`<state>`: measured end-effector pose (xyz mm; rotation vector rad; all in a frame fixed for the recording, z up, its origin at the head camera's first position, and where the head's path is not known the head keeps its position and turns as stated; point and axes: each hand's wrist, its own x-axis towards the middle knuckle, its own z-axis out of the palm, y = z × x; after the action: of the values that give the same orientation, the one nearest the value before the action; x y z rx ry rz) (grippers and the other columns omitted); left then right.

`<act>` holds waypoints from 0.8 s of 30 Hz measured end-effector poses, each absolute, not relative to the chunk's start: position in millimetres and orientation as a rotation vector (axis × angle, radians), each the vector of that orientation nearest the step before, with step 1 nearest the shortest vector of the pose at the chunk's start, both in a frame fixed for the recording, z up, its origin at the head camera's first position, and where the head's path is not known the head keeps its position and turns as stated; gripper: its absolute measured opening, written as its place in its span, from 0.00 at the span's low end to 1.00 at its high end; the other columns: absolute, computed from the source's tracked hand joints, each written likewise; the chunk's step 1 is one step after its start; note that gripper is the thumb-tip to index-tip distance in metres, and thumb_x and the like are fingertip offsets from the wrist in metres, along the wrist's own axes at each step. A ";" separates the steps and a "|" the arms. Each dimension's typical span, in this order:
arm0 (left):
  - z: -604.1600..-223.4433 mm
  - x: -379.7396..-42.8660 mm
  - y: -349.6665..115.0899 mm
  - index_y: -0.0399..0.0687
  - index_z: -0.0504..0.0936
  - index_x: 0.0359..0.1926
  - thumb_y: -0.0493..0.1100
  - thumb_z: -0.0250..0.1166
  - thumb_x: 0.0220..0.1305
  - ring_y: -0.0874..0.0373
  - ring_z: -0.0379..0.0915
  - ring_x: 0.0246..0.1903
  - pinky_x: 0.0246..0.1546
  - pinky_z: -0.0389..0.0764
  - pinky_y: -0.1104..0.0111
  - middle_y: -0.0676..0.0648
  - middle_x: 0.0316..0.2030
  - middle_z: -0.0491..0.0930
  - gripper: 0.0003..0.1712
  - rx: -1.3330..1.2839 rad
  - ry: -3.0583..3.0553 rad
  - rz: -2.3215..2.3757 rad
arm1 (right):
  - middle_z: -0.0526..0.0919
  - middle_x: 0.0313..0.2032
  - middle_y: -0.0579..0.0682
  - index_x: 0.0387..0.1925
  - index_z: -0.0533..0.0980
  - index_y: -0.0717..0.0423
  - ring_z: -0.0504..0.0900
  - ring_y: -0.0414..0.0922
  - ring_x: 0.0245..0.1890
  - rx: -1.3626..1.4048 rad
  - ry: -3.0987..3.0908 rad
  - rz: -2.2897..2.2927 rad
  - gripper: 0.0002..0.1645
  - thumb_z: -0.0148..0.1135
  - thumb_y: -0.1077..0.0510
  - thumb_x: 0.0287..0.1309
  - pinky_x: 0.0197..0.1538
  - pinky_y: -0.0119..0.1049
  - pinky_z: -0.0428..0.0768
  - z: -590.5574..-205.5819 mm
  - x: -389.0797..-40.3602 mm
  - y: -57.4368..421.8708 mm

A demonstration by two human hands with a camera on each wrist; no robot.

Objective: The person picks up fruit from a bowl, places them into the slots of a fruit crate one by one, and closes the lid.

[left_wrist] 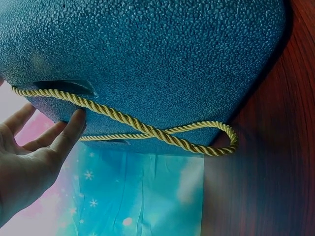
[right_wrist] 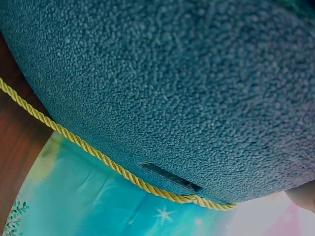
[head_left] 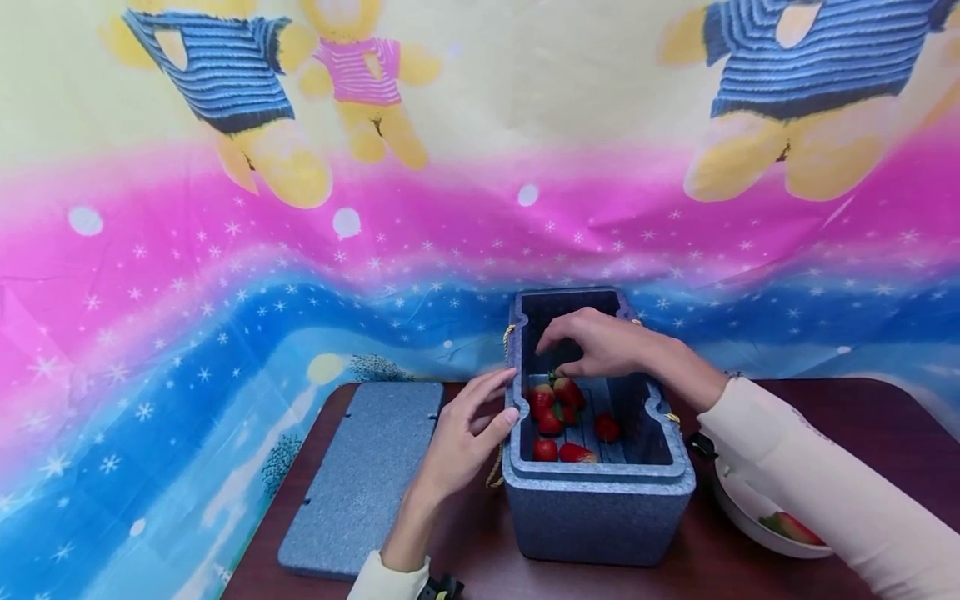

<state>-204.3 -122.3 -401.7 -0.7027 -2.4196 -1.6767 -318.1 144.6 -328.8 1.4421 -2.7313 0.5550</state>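
A grey-blue foam box [head_left: 600, 521] stands lidless on the table, several red strawberries [head_left: 567, 392] lying on its floor. My right hand [head_left: 600, 340] reaches over the right wall into the box, thumb and fingers spread apart above the strawberries with nothing visible between them. At the left wall, my left hand [head_left: 465, 433] touches the rim with its fingertips. From the left wrist view, those fingers are beside a twisted gold cord [left_wrist: 118, 115] on the box's outer side. In the right wrist view, the box wall hides most of the right hand.
The flat foam lid [head_left: 367, 475] lies left of the box. To the right, partly under my right sleeve, sits a white bowl [head_left: 738, 504] with a strawberry [head_left: 791, 527] in it. A printed cloth [head_left: 450, 208] hangs behind the dark wooden table [head_left: 862, 425].
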 end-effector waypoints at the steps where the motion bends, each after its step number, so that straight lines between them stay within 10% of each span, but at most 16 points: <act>1: -401.6 -204.3 -122.4 0.68 0.74 0.76 0.50 0.64 0.79 0.50 0.74 0.72 0.65 0.84 0.48 0.54 0.75 0.72 0.28 -0.702 -2.420 -1.675 | 0.89 0.57 0.50 0.58 0.86 0.53 0.87 0.50 0.59 1.433 -2.713 0.566 0.21 0.76 0.59 0.64 0.63 0.54 0.86 -328.8 -318.0 145.4; 16: -402.5 -205.2 -121.9 0.65 0.75 0.76 0.49 0.65 0.79 0.50 0.75 0.72 0.65 0.85 0.52 0.53 0.76 0.72 0.28 -0.719 -2.402 -1.675 | 0.89 0.56 0.48 0.58 0.86 0.47 0.88 0.50 0.55 1.256 -2.622 0.695 0.20 0.76 0.57 0.65 0.57 0.55 0.88 -312.6 -297.3 172.4; 24: -403.3 -205.5 -121.6 0.64 0.74 0.77 0.48 0.65 0.79 0.51 0.75 0.72 0.65 0.85 0.53 0.52 0.76 0.72 0.29 -0.720 -2.397 -1.668 | 0.89 0.54 0.44 0.59 0.85 0.44 0.82 0.39 0.40 1.084 -2.548 0.698 0.22 0.77 0.56 0.64 0.36 0.33 0.82 -303.5 -266.5 208.6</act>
<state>-205.5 -121.6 -403.3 -0.7200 -2.3966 -1.6680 -266.5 208.6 -303.5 1.0839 -2.5482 0.6976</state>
